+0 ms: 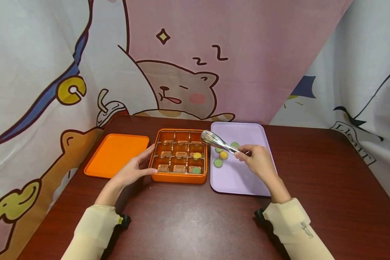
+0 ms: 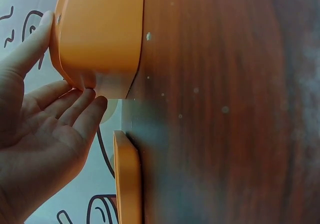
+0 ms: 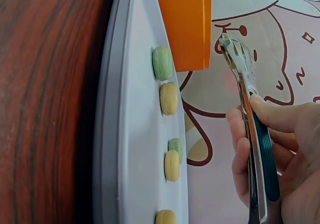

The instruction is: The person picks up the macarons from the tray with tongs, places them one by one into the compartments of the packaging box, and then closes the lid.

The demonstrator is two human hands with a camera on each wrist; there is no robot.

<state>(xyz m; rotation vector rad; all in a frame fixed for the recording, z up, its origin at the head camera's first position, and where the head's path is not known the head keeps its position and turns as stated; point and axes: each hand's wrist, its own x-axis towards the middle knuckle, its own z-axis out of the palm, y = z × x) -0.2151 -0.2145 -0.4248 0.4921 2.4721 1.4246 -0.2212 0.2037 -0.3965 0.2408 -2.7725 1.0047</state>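
Observation:
An orange box [image 1: 178,177] with several compartments sits mid-table; a yellow macaron [image 1: 197,155] and a green macaron [image 1: 196,169] lie in its right column. My left hand [image 1: 133,169] rests with straight fingers [image 2: 75,109] against the box's left front corner [image 2: 100,39]. My right hand [image 1: 258,160] grips metal tongs [image 1: 214,141]; their tips hover empty over the box's right edge. In the right wrist view the tongs [image 3: 245,84] are held above the lilac tray [image 3: 135,134], which carries several green and yellow macarons [image 3: 168,98].
An orange lid [image 1: 117,153] lies flat left of the box, and its edge [image 2: 127,184] shows in the left wrist view. The lilac tray [image 1: 243,180] lies right of the box. Cartoon-printed cloth hangs along the back and sides of the dark wooden table [image 1: 198,224].

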